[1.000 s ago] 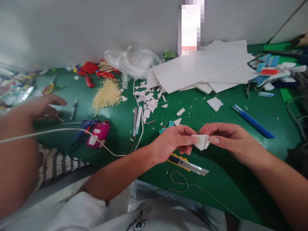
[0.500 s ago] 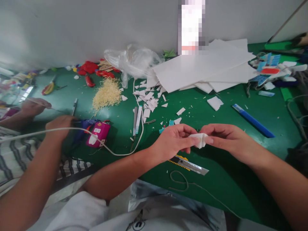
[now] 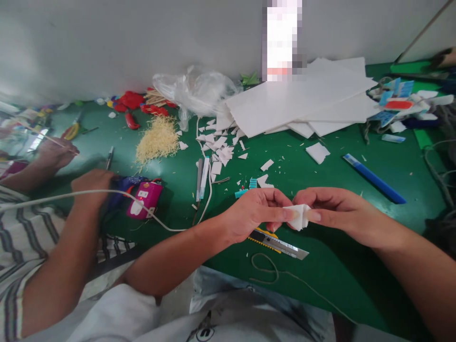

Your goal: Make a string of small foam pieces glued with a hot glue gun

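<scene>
A small white piece (image 3: 298, 216) is pinched between my two hands above the green table (image 3: 313, 270). My left hand (image 3: 258, 213) grips its left side with thumb and fingers. The right side is held between the thumb and curled fingers of my right hand (image 3: 333, 208). Just below my left hand lies a yellow and black box cutter (image 3: 281, 244) with its blade out, partly hidden by that hand. A loop of thin cord (image 3: 265, 268) rests nearer to me. Beyond my left hand are white scraps (image 3: 263, 180) and small turquoise pieces (image 3: 252, 183).
Another person's hand (image 3: 93, 184) is at the left, near a magenta power strip (image 3: 146, 199) with a white cable (image 3: 81, 192). White sheets (image 3: 285, 104), a plastic bag (image 3: 203, 90), yellow shreds (image 3: 158, 137) and a blue cutter (image 3: 375, 178) lie farther back.
Both my hands have lowered slightly with the white piece, which now shows more of its face. At the far left, the other person's hand holding a thin stick has moved.
</scene>
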A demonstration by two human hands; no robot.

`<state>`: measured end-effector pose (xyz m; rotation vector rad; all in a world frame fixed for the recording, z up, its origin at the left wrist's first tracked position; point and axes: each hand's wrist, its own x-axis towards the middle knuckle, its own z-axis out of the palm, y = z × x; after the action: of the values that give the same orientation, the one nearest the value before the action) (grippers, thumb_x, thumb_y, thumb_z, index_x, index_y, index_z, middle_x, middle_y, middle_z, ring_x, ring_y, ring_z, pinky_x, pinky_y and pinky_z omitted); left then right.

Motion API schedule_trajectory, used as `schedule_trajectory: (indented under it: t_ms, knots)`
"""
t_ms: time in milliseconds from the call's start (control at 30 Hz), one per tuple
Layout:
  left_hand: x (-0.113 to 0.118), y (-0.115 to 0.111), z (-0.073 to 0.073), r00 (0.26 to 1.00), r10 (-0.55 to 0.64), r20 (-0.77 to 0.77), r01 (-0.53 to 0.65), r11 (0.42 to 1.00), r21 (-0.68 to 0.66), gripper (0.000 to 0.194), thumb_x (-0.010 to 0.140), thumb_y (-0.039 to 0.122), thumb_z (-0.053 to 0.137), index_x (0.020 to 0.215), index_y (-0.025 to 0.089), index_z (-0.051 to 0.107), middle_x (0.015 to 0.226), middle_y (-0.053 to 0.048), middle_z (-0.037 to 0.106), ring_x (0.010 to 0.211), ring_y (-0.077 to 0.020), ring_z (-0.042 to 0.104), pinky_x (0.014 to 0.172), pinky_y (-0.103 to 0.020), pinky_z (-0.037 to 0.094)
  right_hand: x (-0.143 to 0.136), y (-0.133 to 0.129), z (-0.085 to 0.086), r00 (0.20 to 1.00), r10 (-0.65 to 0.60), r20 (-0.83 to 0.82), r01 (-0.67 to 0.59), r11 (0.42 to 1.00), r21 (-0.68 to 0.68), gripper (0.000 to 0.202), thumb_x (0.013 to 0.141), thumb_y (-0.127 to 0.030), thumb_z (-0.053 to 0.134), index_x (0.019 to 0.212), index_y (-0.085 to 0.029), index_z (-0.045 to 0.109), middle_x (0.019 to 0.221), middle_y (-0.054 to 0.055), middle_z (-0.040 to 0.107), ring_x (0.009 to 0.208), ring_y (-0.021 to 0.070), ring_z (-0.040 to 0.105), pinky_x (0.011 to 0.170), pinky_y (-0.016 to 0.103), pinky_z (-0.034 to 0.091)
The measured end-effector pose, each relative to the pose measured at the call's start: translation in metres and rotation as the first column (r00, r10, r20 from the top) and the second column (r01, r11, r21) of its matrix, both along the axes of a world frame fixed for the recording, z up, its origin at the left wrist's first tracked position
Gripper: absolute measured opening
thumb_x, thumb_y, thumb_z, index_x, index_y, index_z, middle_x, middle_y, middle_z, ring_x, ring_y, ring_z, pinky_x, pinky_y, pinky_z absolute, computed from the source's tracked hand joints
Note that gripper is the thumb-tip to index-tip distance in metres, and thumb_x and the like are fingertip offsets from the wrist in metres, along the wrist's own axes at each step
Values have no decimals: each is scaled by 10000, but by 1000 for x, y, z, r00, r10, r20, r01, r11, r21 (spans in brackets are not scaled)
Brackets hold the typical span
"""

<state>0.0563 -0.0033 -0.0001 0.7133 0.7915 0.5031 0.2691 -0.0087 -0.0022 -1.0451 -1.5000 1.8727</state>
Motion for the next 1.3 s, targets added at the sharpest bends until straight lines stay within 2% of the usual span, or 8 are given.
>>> schedule_trajectory:
  t_ms: [400,567,700,800,933,1067,1167,1300]
  knots:
    - [-1,0,1,995,-90,51,91,996,-16,423,599,418,934,700,164,610,539,62,595,462,-39,439,461,-200,303,1,0,2,995,84,-55,-87,996,-36,354,838,-564,731,819,-212,700,767,14,670,691,112,588,625,236,497]
    - [-1,-1,1,997,-80,1,80,997,15,440,586,447,923,694,174,596,542,68,586,470,-42,440,471,-200,313,2,-1,1,996,79,-29,-79,997,-18,371,837,-575,723,804,-206,697,754,22,663,693,123,591,629,249,508]
    - [-2,-2,1,996,-40,-77,48,993,105,417,617,435,893,708,174,581,599,62,599,496,-44,476,499,-195,360,-2,-2,0,1000,20,21,-20,1000,7,390,818,-595,726,810,-206,693,752,21,665,668,120,588,608,246,498]
    - [-3,-4,0,977,51,-205,4,966,260,329,682,387,834,745,181,584,635,60,585,541,-59,493,529,-198,402,-6,-2,1,990,-60,129,47,993,104,421,785,-632,728,781,-212,696,719,21,663,650,134,587,586,260,490]
    - [-4,-8,-2,918,177,-356,54,831,553,170,799,324,723,805,191,619,693,41,589,596,-79,506,550,-200,422,-7,-1,-3,948,-178,264,62,917,393,237,851,-478,681,831,-243,704,782,32,718,705,160,651,641,288,526]
    - [-6,-11,-3,875,228,-428,199,635,747,71,881,255,642,865,188,656,772,13,645,651,-92,547,623,-211,461,-5,-1,-12,932,-247,267,-19,699,715,60,881,-265,624,902,-264,681,829,35,740,757,169,690,673,304,551]
    - [-8,-11,-3,841,260,-474,306,494,814,102,932,251,605,935,186,685,839,-18,694,703,-112,588,679,-233,477,-5,-1,-14,920,-271,282,-77,581,810,94,899,-229,597,932,-265,678,840,48,751,786,187,702,690,331,569]
    - [-10,-11,-5,842,284,-459,346,369,863,149,983,278,583,958,202,708,905,-38,745,805,-145,658,764,-263,510,-5,-1,-13,903,-281,326,-133,538,833,106,918,-250,581,961,-258,679,844,54,757,782,189,705,676,336,577]
